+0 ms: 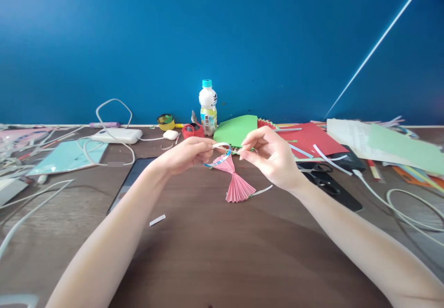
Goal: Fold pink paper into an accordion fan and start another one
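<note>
My left hand is closed on a thin white ring with blue print, which looks like a roll of tape. Close by on the right, my right hand pinches thumb and forefinger together beside the ring's edge; what lies between these fingertips is too small to make out. Under the hands a pink pleated paper bow lies on the dark wooden table, its far half partly covered by the ring. A narrow white strip sticks out from the bow's near right corner.
At the back stand a bottle with a turquoise cap and a red roll. Green paper and red paper lie behind my right hand, with black scissors nearer. A tablet-like dark device and a white power strip lie left.
</note>
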Action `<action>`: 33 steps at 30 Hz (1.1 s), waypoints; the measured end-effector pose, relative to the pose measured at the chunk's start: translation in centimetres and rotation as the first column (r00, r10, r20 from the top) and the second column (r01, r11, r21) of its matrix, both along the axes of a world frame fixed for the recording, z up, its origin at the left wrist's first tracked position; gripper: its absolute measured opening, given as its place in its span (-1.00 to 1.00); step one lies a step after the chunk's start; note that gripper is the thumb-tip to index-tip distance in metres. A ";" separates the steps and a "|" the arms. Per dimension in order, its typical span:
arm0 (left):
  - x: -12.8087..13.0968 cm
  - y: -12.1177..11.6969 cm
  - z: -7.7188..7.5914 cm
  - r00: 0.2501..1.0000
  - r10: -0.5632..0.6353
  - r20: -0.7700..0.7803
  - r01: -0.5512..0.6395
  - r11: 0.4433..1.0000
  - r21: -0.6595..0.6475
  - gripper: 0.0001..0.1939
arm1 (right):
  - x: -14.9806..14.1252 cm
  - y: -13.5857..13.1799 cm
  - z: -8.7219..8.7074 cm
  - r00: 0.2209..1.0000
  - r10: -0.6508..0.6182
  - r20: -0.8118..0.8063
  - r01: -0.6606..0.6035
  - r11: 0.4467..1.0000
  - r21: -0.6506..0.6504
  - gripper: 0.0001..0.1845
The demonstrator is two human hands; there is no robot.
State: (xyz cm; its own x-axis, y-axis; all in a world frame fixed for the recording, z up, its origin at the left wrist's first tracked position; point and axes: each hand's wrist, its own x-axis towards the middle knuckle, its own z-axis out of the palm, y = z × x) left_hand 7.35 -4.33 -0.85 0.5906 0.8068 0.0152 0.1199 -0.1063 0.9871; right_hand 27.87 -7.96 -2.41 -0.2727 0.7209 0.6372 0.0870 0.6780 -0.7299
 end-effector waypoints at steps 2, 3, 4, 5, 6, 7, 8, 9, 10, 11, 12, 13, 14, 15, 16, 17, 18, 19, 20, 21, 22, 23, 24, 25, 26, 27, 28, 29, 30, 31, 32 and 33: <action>0.0 -0.2 0.2 1.000 -0.004 -0.020 0.004 1.000 0.013 -0.74 | -0.1 0.0 0.0 1.000 0.006 0.006 -0.006 1.000 0.003 -0.84; 0.0 -0.3 0.2 1.000 -0.005 -0.030 0.006 1.000 0.018 -0.74 | -0.1 0.0 0.0 1.000 0.014 0.007 -0.014 1.000 0.006 -0.85; 0.0 -0.3 0.3 0.999 -0.005 -0.041 0.006 1.000 0.022 -0.75 | -0.1 0.0 -0.1 1.000 0.023 0.004 -0.023 1.000 0.010 -0.85; 0.0 -0.4 0.3 0.999 -0.002 -0.053 0.004 1.000 0.024 -0.76 | -0.2 -0.1 -0.2 0.999 0.035 0.003 -0.035 0.999 0.013 -0.86; 0.0 -0.4 0.3 0.998 0.002 -0.066 0.000 1.000 0.025 -0.76 | -0.2 -0.1 -0.2 0.999 0.046 0.004 -0.046 0.999 0.013 -0.87; -0.1 -0.3 0.2 0.996 0.008 -0.084 -0.006 1.000 0.027 -0.77 | -0.2 -0.2 -0.2 0.998 0.059 0.010 -0.059 0.998 0.012 -0.88; -0.2 -0.2 0.1 0.994 0.022 -0.104 -0.019 0.999 0.037 -0.78 | -0.2 -0.3 -0.1 0.997 0.072 0.013 -0.072 0.997 0.011 -0.89; -0.3 -0.1 0.1 0.991 0.048 -0.125 -0.041 0.997 0.059 -0.79 | -0.1 -0.5 0.0 0.996 0.083 0.014 -0.084 0.996 0.012 -0.89; -0.5 0.1 0.0 0.985 0.091 -0.144 -0.079 0.993 0.092 -0.79 | 0.0 -0.7 0.2 0.996 0.093 0.013 -0.094 0.995 0.017 -0.90; -0.7 0.2 0.0 0.976 0.147 -0.162 -0.126 0.983 0.135 -0.79 | 0.1 -0.9 0.6 0.995 0.099 0.005 -0.099 0.995 0.030 -0.90; -0.8 0.3 0.1 0.962 0.206 -0.181 -0.173 0.968 0.183 -0.79 | 0.3 -1.1 0.9 0.996 0.093 -0.006 -0.093 0.995 0.047 -0.91; -1.0 0.4 0.3 0.944 0.258 -0.204 -0.210 0.951 0.229 -0.79 | 0.6 -1.2 1.3 0.997 0.071 -0.016 -0.070 0.996 0.061 -0.92; -1.2 0.4 0.5 0.928 0.279 -0.246 -0.213 0.941 0.264 -0.79 | 0.8 -1.2 1.7 0.999 0.029 -0.027 -0.027 0.997 0.073 -0.93; -1.3 0.4 0.7 0.914 0.276 -0.298 -0.189 0.938 0.290 -0.78 | 1.0 -1.1 1.9 0.999 -0.025 -0.025 0.026 0.997 0.067 -0.93; -1.3 0.3 0.9 0.899 0.260 -0.352 -0.154 0.941 0.302 -0.78 | 1.2 -0.8 2.0 0.997 -0.076 -0.015 0.077 0.996 0.052 -0.93; -1.4 0.3 1.0 0.881 0.236 -0.410 -0.118 0.949 0.291 -0.77 | 1.3 -0.5 1.9 0.992 -0.122 0.009 0.122 0.992 0.029 -0.90; -1.4 0.3 0.9 0.858 0.209 -0.469 -0.090 0.961 0.263 -0.78 | 1.3 -0.2 1.7 0.987 -0.154 0.048 0.154 0.988 0.000 -0.84; -1.5 0.3 0.8 0.828 0.185 -0.529 -0.074 0.972 0.224 -0.80 | 1.2 0.2 1.3 0.980 -0.173 0.099 0.176 0.984 -0.020 -0.77; -1.6 0.3 0.6 0.791 0.164 -0.590 -0.067 0.981 0.183 -0.81 | 1.0 0.6 0.7 0.965 -0.202 0.167 0.210 0.977 -0.033 -0.69; -1.7 0.4 0.2 0.746 0.151 -0.649 -0.070 0.986 0.149 -0.83 | 0.7 0.9 -0.1 0.942 -0.225 0.250 0.242 0.970 -0.037 -0.61; -1.8 0.6 -0.2 0.697 0.150 -0.701 -0.077 0.988 0.135 -0.85 | 0.4 1.1 -0.9 0.909 -0.247 0.336 0.272 0.962 -0.027 -0.55; -1.9 0.7 -0.6 0.649 0.161 -0.743 -0.083 0.987 0.141 -0.85 | -0.1 1.2 -1.8 0.867 -0.261 0.423 0.295 0.955 -0.015 -0.50; -2.0 0.9 -1.1 0.603 0.182 -0.777 -0.091 0.983 0.159 -0.86 | -0.5 1.2 -2.7 0.828 -0.270 0.492 0.306 0.952 0.007 -0.48; -2.0 1.0 -1.5 0.559 0.208 -0.802 -0.096 0.978 0.187 -0.87 | -0.9 1.2 -3.5 0.785 -0.276 0.554 0.316 0.948 0.026 -0.47; -2.0 1.2 -1.8 0.515 0.237 -0.823 -0.095 0.971 0.220 -0.87 | -1.3 1.2 -4.3 0.741 -0.283 0.609 0.328 0.944 0.039 -0.44; -2.0 1.3 -2.1 0.483 0.271 -0.832 -0.095 0.961 0.258 -0.87 | -1.6 1.2 -4.9 0.710 -0.271 0.650 0.324 0.945 0.040 -0.40; -2.0 1.4 -2.3 0.461 0.307 -0.833 -0.094 0.950 0.299 -0.86 | -1.8 1.2 -5.4 0.697 -0.263 0.667 0.322 0.946 0.037 -0.35; -1.9 1.5 -2.3 0.451 0.340 -0.825 -0.093 0.937 0.336 -0.84 | -1.8 1.2 -5.8 0.700 -0.254 0.667 0.315 0.949 0.031 -0.32; -1.8 1.5 -2.3 0.458 0.370 -0.808 -0.096 0.924 0.369 -0.83 | -1.9 1.2 -6.1 0.717 -0.241 0.654 0.305 0.952 0.017 -0.29; -1.7 1.5 -2.2 0.473 0.388 -0.791 -0.095 0.915 0.392 -0.82 | -1.8 1.2 -6.2 0.745 -0.229 0.627 0.293 0.956 0.000 -0.26; -1.7 1.4 -2.0 0.488 0.384 -0.784 -0.086 0.915 0.394 -0.81 | -1.7 1.3 -6.3 0.778 -0.216 0.590 0.282 0.959 -0.022 -0.25; -1.6 1.3 -1.8 0.508 0.352 -0.787 -0.066 0.926 0.372 -0.81 | -1.7 1.3 -6.2 0.813 -0.203 0.546 0.272 0.961 -0.047 -0.26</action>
State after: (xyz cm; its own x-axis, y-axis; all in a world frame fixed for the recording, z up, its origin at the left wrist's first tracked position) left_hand 5.73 -3.01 -2.66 0.2597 0.9528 -0.1572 0.9158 -0.1914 0.3530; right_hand 26.19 -6.63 -8.62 -0.3542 0.8671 0.3502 0.6312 0.4980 -0.5947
